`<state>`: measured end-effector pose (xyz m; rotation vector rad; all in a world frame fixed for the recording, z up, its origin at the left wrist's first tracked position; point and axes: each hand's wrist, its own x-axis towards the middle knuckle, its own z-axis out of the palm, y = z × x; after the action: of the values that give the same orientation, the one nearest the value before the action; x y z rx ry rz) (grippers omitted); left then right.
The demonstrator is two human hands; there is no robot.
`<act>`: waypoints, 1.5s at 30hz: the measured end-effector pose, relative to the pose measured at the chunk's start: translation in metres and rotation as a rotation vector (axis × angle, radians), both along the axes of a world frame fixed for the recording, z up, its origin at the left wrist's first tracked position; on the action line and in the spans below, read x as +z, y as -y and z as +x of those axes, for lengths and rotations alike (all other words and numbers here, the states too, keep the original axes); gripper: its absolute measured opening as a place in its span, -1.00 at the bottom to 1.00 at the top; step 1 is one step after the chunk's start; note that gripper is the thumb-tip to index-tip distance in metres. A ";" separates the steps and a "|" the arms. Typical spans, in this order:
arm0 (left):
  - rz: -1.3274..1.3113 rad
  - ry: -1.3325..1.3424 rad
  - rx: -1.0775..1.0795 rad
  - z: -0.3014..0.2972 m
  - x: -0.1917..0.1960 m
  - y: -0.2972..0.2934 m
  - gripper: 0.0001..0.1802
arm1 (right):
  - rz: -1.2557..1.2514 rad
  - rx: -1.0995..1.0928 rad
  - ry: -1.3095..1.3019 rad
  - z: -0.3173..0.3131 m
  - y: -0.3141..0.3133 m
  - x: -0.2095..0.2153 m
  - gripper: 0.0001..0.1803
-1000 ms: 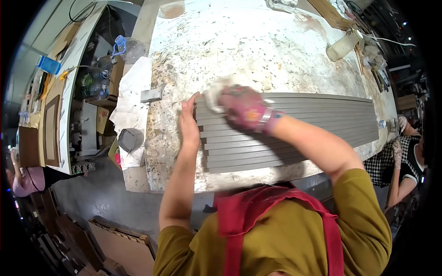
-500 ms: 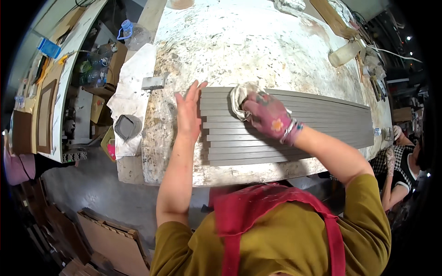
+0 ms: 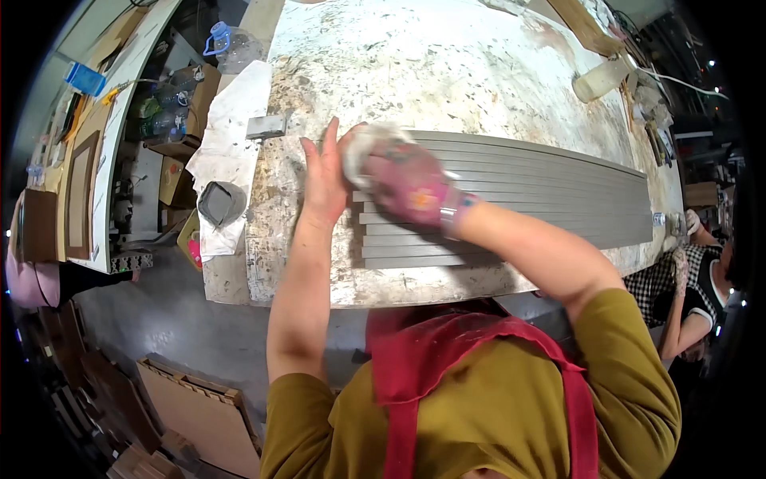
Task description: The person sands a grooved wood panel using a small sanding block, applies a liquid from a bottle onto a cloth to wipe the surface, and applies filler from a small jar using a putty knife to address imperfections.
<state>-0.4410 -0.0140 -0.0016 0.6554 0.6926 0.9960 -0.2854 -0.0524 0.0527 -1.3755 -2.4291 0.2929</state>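
Pale cloth point(image 3: 361, 153) in gloved right grip point(image 3: 405, 182) over grey slats point(image 3: 550, 184), bare left grip point(image 3: 325, 184) beside them
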 end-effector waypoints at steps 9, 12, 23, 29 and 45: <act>0.072 -0.094 -0.039 -0.005 -0.006 -0.001 -0.04 | -0.151 -0.219 -0.519 0.118 0.018 0.021 -0.71; 0.131 -0.237 -0.024 0.012 -0.006 0.007 -0.06 | -0.279 -0.718 -0.552 0.214 0.088 0.017 -0.61; 0.239 -0.393 0.067 -0.014 -0.008 0.007 -0.18 | -0.299 -0.011 -0.371 0.027 0.042 0.013 -0.65; 0.539 -0.762 -0.312 -0.041 0.002 0.109 0.27 | -0.129 -0.415 0.058 0.217 0.187 0.031 -0.62; 0.565 -0.900 -0.165 -0.018 -0.015 0.128 0.24 | -0.149 -0.072 0.199 0.098 0.139 0.030 -0.75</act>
<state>-0.4587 -0.1424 -0.0170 1.6818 1.1164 0.7080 -0.1872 -0.1916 0.0830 -1.6226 -2.5543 0.3400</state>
